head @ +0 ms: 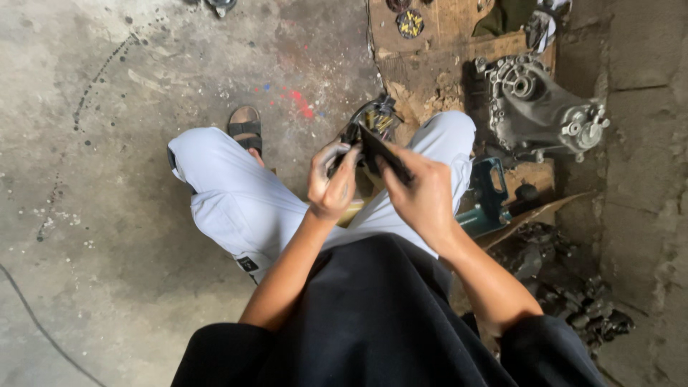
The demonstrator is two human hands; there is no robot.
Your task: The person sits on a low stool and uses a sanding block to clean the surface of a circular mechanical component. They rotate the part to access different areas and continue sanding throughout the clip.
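Note:
I sit over a stained concrete floor with my knees in pale trousers. My left hand (332, 180), smeared with grease, pinches the near edge of a small black part (367, 130) that carries yellow-tipped wires. My right hand (421, 192) grips a flat black piece (387, 156) attached to the same part, held just above my right knee. Both hands meet in front of my lap. What lies under the part is hidden by my fingers.
A grey cast-metal engine casing (539, 107) rests on a worn wooden board (437, 64) at the right. A teal metal tool (491, 190) stands beside my right knee. Greasy dark scrap (580, 301) piles at lower right. My sandalled foot (246, 127) is planted ahead.

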